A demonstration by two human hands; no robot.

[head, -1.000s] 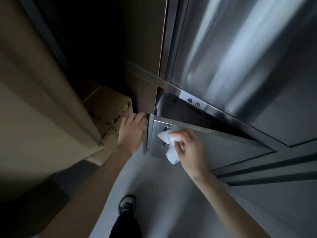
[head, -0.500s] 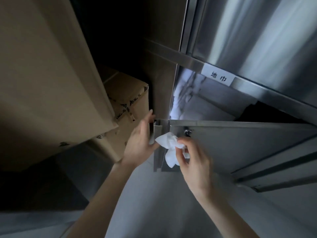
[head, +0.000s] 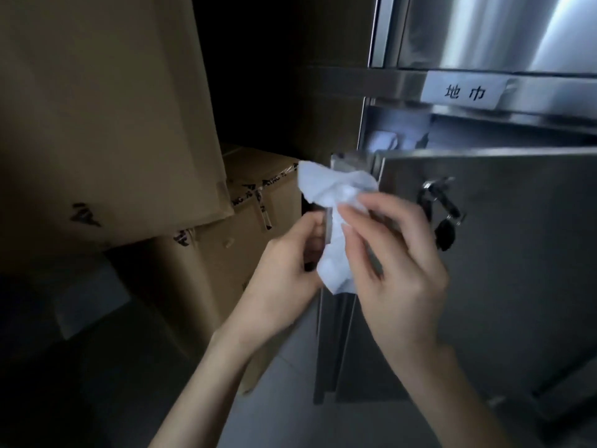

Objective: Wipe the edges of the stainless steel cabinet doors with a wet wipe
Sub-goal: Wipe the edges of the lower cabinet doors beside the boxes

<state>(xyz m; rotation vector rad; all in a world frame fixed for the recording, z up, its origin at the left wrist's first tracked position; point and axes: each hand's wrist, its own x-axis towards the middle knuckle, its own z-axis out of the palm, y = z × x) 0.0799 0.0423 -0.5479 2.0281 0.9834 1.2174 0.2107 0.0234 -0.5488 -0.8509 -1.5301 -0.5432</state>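
Here we work on the free vertical edge of the open cabinet door [head: 500, 270]. Our left hand [head: 287, 263] curls round that edge from the outer side, a little below the door's top corner. We judge that this grip prevents the hinged panel from swinging away under wiping pressure. Our right hand [head: 400, 266] pinches the wet wipe [head: 332, 195] between thumb and fingertips. The wipe is crumpled and draped over the edge just under the top corner, apparently so that one pass covers both the front face and the folded steel return. Its lower tail hangs between the two hands. A padlock [head: 441, 210] hangs on the door front just beside the right knuckles, so we should route the stroke along the edge and away from it to avoid snagging. Cardboard boxes [head: 252, 202] stand near the door on the left, which limits how far it can open. By our estimate the upper section is in hand, and the edge below the hands is not yet wiped.
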